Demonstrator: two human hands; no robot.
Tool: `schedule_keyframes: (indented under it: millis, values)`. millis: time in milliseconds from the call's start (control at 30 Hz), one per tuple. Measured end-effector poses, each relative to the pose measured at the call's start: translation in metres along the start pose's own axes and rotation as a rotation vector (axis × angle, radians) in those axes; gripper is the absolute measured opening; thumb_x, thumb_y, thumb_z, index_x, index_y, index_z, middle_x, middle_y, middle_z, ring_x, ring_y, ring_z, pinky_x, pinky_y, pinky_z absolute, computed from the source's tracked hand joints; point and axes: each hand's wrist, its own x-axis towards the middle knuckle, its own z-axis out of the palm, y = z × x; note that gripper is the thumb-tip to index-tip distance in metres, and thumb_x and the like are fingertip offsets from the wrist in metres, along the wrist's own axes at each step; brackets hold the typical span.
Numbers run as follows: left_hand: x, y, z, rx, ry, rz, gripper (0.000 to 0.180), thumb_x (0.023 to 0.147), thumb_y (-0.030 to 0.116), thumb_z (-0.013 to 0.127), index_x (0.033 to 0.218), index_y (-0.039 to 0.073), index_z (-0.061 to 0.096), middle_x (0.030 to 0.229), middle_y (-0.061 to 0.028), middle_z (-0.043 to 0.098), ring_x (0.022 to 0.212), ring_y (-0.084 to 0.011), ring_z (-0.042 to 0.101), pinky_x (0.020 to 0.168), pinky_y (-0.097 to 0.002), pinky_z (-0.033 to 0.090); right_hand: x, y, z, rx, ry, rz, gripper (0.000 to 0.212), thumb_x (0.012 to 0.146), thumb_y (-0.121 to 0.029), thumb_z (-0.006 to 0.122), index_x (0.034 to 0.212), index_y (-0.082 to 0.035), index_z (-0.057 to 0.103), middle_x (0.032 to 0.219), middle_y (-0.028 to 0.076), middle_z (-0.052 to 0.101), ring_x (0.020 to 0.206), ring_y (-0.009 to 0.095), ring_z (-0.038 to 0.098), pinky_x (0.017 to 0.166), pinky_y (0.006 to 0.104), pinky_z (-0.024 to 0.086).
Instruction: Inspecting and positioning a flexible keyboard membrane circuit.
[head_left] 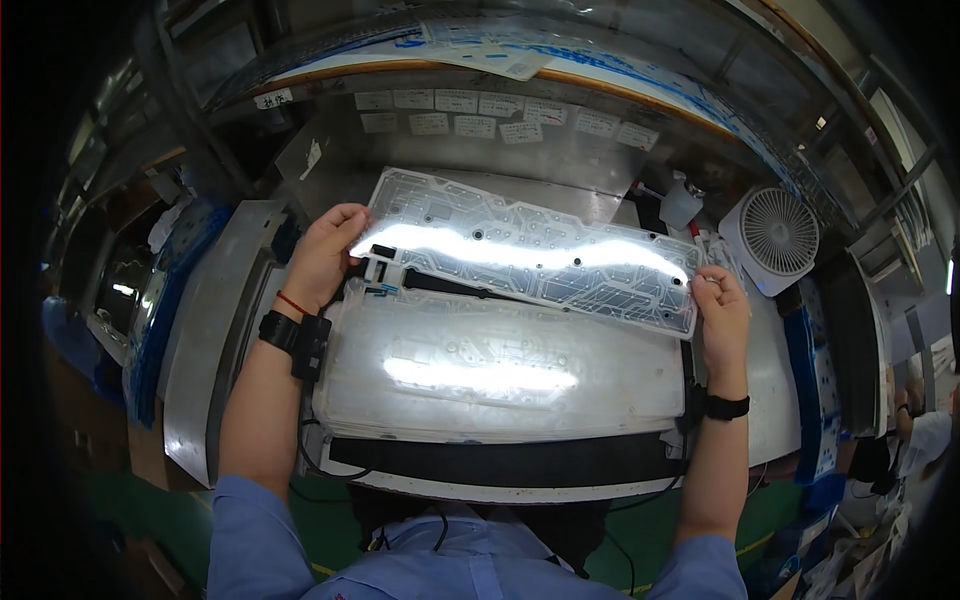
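Clear film sheet (535,252) with printed traces, held above the desk (765,385) by its two ends. The fingers of the left hand (330,245) pinch its left end; those of the right hand (722,305) grip its right end. The sheet slants, its left end farther from the desk's front edge than its right, and spans the rear part of a stack of similar sheets (480,385), which lies close behind that edge. Principal risks, as judged: uneven pull between the hands could crease or bow the thin film; a loose pinch at either end could let it slip onto the stack. The dark tab (382,268) at the left end could catch on the stack if lowered first. A white fan (778,232) stands toward the desk's far right corner; whether it runs cannot be told, but a draught could flutter the film.
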Motion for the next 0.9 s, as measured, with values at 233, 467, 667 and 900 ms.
schedule_keyframes:
  millis: [233, 467, 667, 900]
  values:
    - [0.005, -0.006, -0.009, 0.092, -0.105, -0.069, 0.023, 0.093, 0.012, 0.055, 0.114, 0.002, 0.055, 0.086, -0.0010, 0.062, 0.064, -0.0032, 0.049, 0.057, -0.0167, 0.040, -0.002, -0.007, 0.007, -0.010, -0.044, 0.000, 0.051, 0.088, 0.004, 0.054, 0.136, 0.003, 0.037, 0.083, 0.003, 0.060, 0.066, 0.008, 0.057, 0.058, 0.0190, 0.044]
    - [0.005, -0.007, -0.005, 0.161, -0.101, -0.124, 0.017, 0.096, 0.015, 0.052, 0.108, 0.003, 0.053, 0.085, -0.0013, 0.061, 0.061, -0.0028, 0.049, 0.054, -0.0158, 0.040, -0.002, -0.006, 0.004, -0.043, -0.032, 0.034, 0.052, 0.088, 0.002, 0.055, 0.136, 0.002, 0.037, 0.083, 0.002, 0.059, 0.067, 0.007, 0.056, 0.058, 0.0186, 0.043]
    - [0.009, -0.012, -0.017, 0.039, -0.012, -0.105, 0.024, 0.097, 0.015, 0.049, 0.117, 0.001, 0.050, 0.099, -0.0066, 0.062, 0.071, -0.0042, 0.051, 0.060, -0.0161, 0.041, -0.003, -0.011, 0.006, -0.150, -0.001, 0.079, 0.047, 0.090, -0.007, 0.057, 0.134, 0.000, 0.041, 0.087, 0.003, 0.062, 0.068, 0.008, 0.057, 0.061, 0.0199, 0.044]
    - [0.003, -0.005, -0.005, -0.046, 0.089, -0.130, 0.046, 0.098, 0.018, 0.048, 0.137, -0.002, 0.034, 0.126, -0.0171, 0.053, 0.102, -0.0182, 0.059, 0.088, -0.0257, 0.050, -0.005, -0.005, 0.002, -0.224, -0.109, 0.135, 0.032, 0.088, -0.012, 0.062, 0.119, -0.002, 0.057, 0.093, 0.002, 0.063, 0.079, 0.008, 0.058, 0.070, 0.0212, 0.045]
